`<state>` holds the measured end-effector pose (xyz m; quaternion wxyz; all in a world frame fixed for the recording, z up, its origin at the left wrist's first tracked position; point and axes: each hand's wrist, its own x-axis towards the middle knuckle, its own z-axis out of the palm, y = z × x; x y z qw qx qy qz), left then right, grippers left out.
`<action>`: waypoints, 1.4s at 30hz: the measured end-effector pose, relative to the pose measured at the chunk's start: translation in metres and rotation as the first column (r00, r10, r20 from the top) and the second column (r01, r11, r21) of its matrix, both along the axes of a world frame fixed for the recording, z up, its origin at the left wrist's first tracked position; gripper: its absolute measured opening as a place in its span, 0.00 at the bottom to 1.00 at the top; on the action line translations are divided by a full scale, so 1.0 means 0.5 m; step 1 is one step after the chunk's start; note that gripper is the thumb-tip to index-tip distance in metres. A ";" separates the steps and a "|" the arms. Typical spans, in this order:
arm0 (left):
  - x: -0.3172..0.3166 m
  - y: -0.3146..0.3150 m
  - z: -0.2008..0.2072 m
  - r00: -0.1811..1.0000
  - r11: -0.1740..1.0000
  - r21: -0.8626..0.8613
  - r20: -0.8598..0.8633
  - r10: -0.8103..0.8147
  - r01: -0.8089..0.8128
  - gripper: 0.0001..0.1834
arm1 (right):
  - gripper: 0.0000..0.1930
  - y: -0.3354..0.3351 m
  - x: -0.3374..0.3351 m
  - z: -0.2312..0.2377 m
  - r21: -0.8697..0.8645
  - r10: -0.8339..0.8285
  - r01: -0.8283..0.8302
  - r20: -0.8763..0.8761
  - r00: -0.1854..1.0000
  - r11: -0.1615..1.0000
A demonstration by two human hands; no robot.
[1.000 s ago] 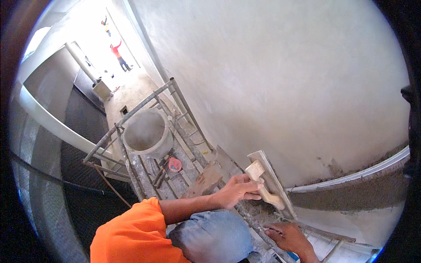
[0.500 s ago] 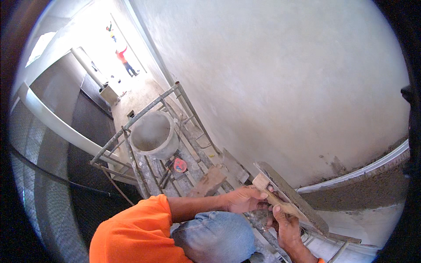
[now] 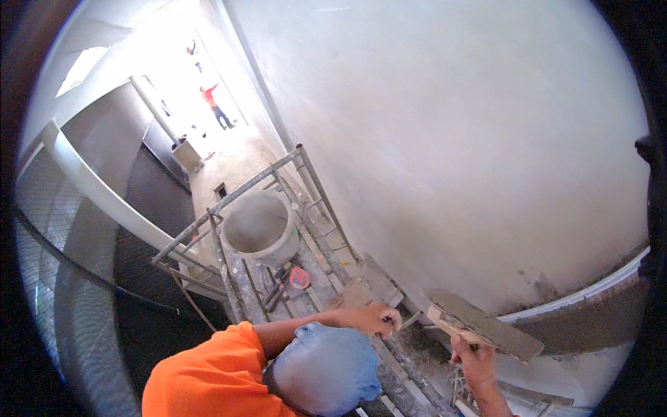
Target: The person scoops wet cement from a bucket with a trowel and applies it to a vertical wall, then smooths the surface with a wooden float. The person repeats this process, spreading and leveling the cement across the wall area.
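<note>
My right hand (image 3: 476, 363) grips a plasterer's float by its pale wooden handle. The float's long board (image 3: 490, 325) is caked with grey mortar and tilts beside the wall (image 3: 445, 153), near its lower edge. My left hand (image 3: 372, 320) is apart from the float, over the scaffold planks. Its fingers are curled in; whatever they may hold is too small to make out. A brownish flat board (image 3: 353, 293) lies just beyond it. My bent knee in blue jeans (image 3: 323, 368) is below the left forearm.
A large mortar-smeared tub (image 3: 281, 250) stands on the planks, inside the metal scaffold rail (image 3: 240, 191). Beside it lie a pink-red item (image 3: 299, 278) and dark-handled tools (image 3: 275, 295). A curved white strip (image 3: 577, 295) crosses the wall. Farther off stands a person in red (image 3: 211, 97).
My left hand has come off the float and drawn left. The right hand has moved the float to the right and turned it flatter. The view has shifted slightly.
</note>
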<state>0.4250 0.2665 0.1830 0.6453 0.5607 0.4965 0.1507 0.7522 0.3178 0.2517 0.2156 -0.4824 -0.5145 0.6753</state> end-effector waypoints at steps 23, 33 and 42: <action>0.034 0.075 0.009 0.977 0.978 -0.083 0.073 0.200 -0.194 0.24 | 0.26 0.068 0.001 -0.005 0.003 0.332 -0.584 0.820 0.466 0.812; -0.004 -0.039 -0.015 0.877 0.877 -0.051 -0.080 0.473 -0.478 0.21 | 0.21 0.072 0.033 -0.074 0.090 0.345 -0.695 0.818 0.460 0.713; -0.020 -0.199 -0.092 0.884 0.759 -0.546 0.068 0.463 -0.355 0.29 | 0.18 0.085 0.002 0.035 0.376 0.315 -0.557 0.539 0.782 0.740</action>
